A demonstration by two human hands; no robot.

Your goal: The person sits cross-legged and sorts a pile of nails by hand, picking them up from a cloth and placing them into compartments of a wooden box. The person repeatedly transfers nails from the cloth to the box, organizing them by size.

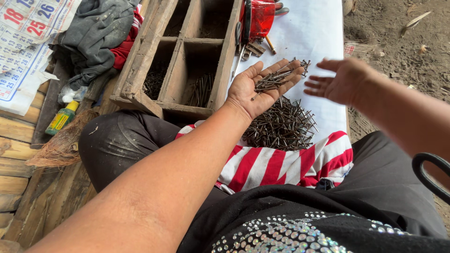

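Observation:
My left hand (255,91) is held palm up above my lap with a bunch of dark nails (276,78) lying across its fingers. My right hand (340,82) hovers just to the right of it, fingers spread, holding nothing. Below both hands a pile of dark nails (281,126) lies on a white sheet (314,33). A red and white striped cloth (281,164) covers my lap under the pile's near edge.
A wooden box with compartments (187,56) stands at the left of the sheet, with nails in its near compartments. A red round tin (258,18) sits at the top. Dark clothes (96,33), a calendar (26,42) and a small yellow-green bottle (62,119) lie at the left.

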